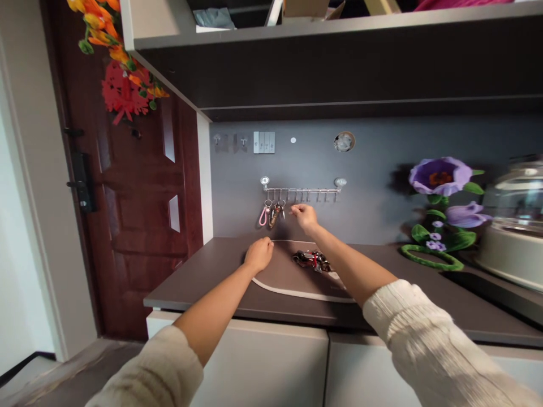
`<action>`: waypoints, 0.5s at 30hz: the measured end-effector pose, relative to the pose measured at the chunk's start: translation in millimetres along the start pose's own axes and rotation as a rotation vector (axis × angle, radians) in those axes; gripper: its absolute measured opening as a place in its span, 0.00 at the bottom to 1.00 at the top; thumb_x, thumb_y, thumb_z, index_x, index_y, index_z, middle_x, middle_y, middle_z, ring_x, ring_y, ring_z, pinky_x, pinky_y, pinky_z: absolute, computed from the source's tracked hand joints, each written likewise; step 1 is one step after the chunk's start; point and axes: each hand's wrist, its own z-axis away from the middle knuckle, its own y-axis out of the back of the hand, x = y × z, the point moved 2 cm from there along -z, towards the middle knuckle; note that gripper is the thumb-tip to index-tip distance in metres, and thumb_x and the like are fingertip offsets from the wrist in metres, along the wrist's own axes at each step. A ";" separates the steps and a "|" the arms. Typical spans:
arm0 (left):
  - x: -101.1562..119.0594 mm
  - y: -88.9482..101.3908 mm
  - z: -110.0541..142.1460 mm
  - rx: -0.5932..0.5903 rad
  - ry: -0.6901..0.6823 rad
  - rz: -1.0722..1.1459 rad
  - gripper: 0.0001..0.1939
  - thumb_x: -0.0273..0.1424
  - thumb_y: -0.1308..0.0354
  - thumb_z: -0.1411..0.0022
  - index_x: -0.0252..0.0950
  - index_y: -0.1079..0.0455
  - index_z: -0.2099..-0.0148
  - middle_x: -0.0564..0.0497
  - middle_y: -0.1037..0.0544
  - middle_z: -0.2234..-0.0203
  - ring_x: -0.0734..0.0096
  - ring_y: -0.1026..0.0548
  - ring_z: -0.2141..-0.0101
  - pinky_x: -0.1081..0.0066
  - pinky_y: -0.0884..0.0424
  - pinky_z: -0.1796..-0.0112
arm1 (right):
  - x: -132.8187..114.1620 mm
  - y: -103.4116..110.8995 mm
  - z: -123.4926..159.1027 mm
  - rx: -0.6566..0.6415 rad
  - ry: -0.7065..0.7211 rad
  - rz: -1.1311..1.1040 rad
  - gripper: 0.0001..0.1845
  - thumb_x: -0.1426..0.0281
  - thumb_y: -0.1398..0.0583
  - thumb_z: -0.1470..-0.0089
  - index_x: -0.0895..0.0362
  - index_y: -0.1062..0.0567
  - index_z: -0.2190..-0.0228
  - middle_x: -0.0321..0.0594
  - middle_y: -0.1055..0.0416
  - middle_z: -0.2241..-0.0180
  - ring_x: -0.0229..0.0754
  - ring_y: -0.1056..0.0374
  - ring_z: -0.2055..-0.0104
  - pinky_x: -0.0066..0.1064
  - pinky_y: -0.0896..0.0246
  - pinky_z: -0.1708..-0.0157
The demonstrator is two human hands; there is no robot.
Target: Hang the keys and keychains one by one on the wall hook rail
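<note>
My right hand (304,217) is raised in front of the wall, fingers pinched together just below a clear hook rail (303,190). Whatever those fingertips may hold is too small to make out. Left of it, several keys on rings hang from the rail's left hooks, among them a pink loop strap (263,216) and a brown key tag (274,217). My left hand (259,254) is curled closed low over the left edge of a brown mat (275,277), its fingers' contents hidden. On the mat, between my forearms, lies a pile of keys (311,260) with a red piece in it.
A purple artificial flower (441,178) with a green base stands on the right of the counter (203,277), beside a white appliance with a clear top (515,243). A cabinet (339,73) overhangs the counter. On the left is a dark red door (139,226).
</note>
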 end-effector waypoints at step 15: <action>25.7 -1.7 -12.6 0.036 0.026 0.458 0.07 0.27 0.49 0.44 0.33 0.31 0.65 0.49 0.25 0.70 0.75 0.29 0.70 0.76 0.36 0.66 | 31.9 47.6 74.8 -0.238 -0.049 -0.055 0.05 0.74 0.43 0.52 0.59 0.27 0.70 0.39 0.27 0.74 0.37 0.32 0.69 0.31 0.40 0.61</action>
